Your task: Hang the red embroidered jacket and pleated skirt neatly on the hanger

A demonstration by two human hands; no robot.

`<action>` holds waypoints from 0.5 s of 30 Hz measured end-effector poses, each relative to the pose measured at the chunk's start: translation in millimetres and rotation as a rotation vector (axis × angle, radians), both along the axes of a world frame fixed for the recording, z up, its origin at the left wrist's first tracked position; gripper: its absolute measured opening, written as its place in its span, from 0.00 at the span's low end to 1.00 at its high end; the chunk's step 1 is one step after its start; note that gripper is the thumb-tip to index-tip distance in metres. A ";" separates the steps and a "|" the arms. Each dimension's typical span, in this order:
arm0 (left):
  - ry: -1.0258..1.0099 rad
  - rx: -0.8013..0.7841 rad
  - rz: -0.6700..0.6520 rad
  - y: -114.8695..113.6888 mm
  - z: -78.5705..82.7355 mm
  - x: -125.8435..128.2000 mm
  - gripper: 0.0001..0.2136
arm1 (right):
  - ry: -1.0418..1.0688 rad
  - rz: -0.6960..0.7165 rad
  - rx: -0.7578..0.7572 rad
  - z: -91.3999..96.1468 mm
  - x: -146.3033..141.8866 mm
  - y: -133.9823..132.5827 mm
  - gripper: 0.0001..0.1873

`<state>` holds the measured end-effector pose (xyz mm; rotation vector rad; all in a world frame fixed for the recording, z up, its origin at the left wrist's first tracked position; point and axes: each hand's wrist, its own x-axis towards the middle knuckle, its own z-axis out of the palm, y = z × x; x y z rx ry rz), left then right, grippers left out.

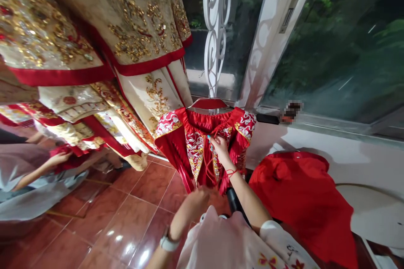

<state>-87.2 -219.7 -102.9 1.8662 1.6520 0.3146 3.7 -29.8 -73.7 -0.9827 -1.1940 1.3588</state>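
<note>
A red pleated dress (195, 155) with white and gold embroidered panels hangs in front of me on a hanger (211, 103). At its gathered neckline my right hand (220, 150) pinches a thin red cord (206, 164), whose ends trail down the front. Blue shows on the nails, and a red string circles that wrist. Below the embroidered panels is my left hand (198, 202), smeared by motion, with a white watch (169, 240) on the wrist. Whether its fingers hold anything is hidden by the blur.
Gold-beaded cream garments (139, 29) with red hems hang at the left. A white scrolled metal stand (214, 29) rises before the window (341, 50). Red cloth (299, 201) lies piled at the right. Another person's arm (41, 170) at the far left touches red fabric.
</note>
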 end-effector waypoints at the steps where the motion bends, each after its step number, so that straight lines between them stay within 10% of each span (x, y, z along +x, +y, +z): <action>1: -0.064 0.083 0.100 17.1 18.9 -9.6 0.17 | 0.006 -0.002 -0.008 -0.2 -2.8 0.3 0.21; 7: -0.170 0.552 0.691 133.2 95.4 -24.6 0.14 | 0.051 -0.007 0.006 1.2 -16.0 3.9 0.19; 11: -0.157 0.589 0.773 165.7 82.9 -7.2 0.10 | -0.051 0.058 0.061 -25.8 -6.5 -0.9 0.18; 15: -0.335 0.658 0.728 149.5 65.4 -8.9 0.05 | -0.344 0.148 0.042 -77.4 12.9 -31.4 0.20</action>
